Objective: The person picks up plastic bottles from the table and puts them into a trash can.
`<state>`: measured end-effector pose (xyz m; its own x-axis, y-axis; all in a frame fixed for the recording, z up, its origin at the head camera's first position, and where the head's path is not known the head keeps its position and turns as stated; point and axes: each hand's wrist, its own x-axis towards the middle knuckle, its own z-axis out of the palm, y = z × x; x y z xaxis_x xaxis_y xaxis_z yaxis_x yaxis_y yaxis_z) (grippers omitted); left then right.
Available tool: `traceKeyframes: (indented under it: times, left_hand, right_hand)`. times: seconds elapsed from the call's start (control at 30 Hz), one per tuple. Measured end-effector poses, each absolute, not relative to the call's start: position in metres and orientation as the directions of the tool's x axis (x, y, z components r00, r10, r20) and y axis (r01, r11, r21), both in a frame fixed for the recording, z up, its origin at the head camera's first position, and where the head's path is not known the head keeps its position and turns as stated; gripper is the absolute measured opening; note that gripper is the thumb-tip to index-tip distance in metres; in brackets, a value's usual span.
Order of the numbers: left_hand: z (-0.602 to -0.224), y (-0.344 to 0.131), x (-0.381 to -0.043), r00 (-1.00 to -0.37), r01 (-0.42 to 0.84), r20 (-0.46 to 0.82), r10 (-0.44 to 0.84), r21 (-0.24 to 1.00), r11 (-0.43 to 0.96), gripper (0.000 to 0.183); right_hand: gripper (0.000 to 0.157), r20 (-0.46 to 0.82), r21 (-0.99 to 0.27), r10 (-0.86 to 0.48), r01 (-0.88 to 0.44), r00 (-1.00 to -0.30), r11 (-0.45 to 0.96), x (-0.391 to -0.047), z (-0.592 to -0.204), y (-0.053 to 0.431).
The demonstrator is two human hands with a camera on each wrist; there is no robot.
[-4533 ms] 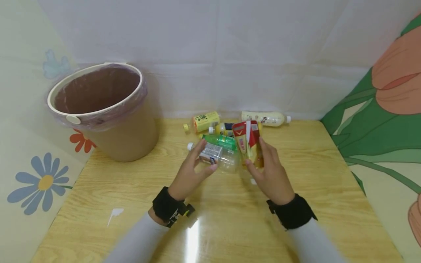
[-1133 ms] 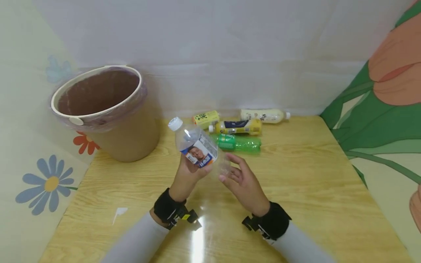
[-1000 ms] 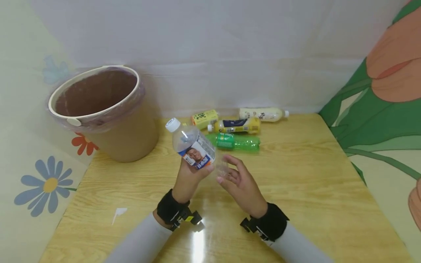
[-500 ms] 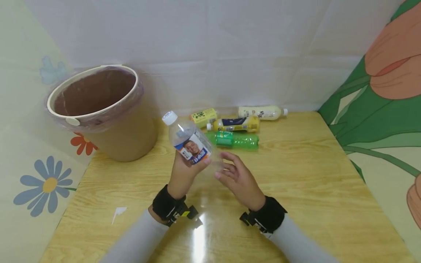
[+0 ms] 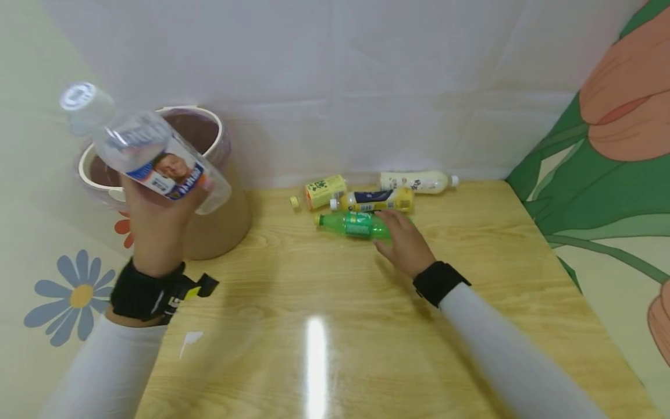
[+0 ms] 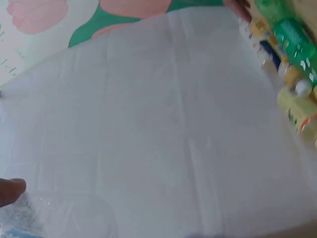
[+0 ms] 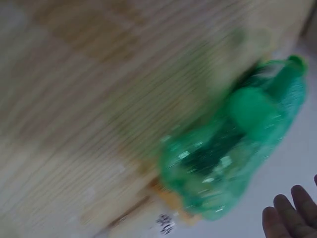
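My left hand [image 5: 159,227] grips a clear plastic bottle [image 5: 125,142] with a white cap and a label showing a portrait. Tilted, cap to the upper left, the bottle overlaps the mouth of a tan waste bin [image 5: 222,233] in the head view. A thumb [image 6: 11,191] and part of the clear bottle [image 6: 64,215] show in the left wrist view's lower left corner. Over the base end of a green plastic bottle [image 5: 345,224] is my right hand [image 5: 405,244]. Its extended fingers [image 7: 292,213] appear beside that green bottle [image 7: 213,158] in the blurred right wrist view.
Behind the green bottle lie a yellow drink bottle [image 5: 384,199] with a dark label, a yellow-labelled bottle [image 5: 324,191] and a cream bottle [image 5: 416,181]. A white sheet [image 5: 419,87] hangs at the table's back edge. A white scrap [image 5: 192,337] lies at the front left.
The clear bottle has moved left and up in my left hand, from mid-table to the bin. My right hand has left its base for the green bottle. The red-and-yellow pack held earliest is out of sight.
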<state>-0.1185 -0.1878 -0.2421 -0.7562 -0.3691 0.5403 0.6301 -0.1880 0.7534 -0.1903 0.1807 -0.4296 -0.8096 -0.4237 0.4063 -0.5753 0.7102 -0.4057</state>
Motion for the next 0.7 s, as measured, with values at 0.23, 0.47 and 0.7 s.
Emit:
traceKeyframes:
  times: [0.23,0.47,0.7]
  left_hand:
    - [-0.190,-0.273,-0.133,-0.645,0.630,0.564,-0.515,0.774,0.059,0.091]
    - [-0.202,-0.334,-0.147,-0.757,0.324,0.394,-0.520,0.919,0.225,0.090]
    - [-0.210,-0.331,-0.165,-0.839,0.335,0.319,-0.441,0.941,0.043,0.098]
  right_hand:
    - [0.074,0.316,-0.255,-0.465,-0.546,-0.827,0.798,-0.220,-0.452,0.193]
    - [0.073,0.290,-0.197,-0.480,-0.542,-0.828,0.817,-0.225,-0.461,0.191]
    - [0.071,0.272,-0.228,-0.447,-0.508,-0.852,0.830,-0.221,-0.461,0.201]
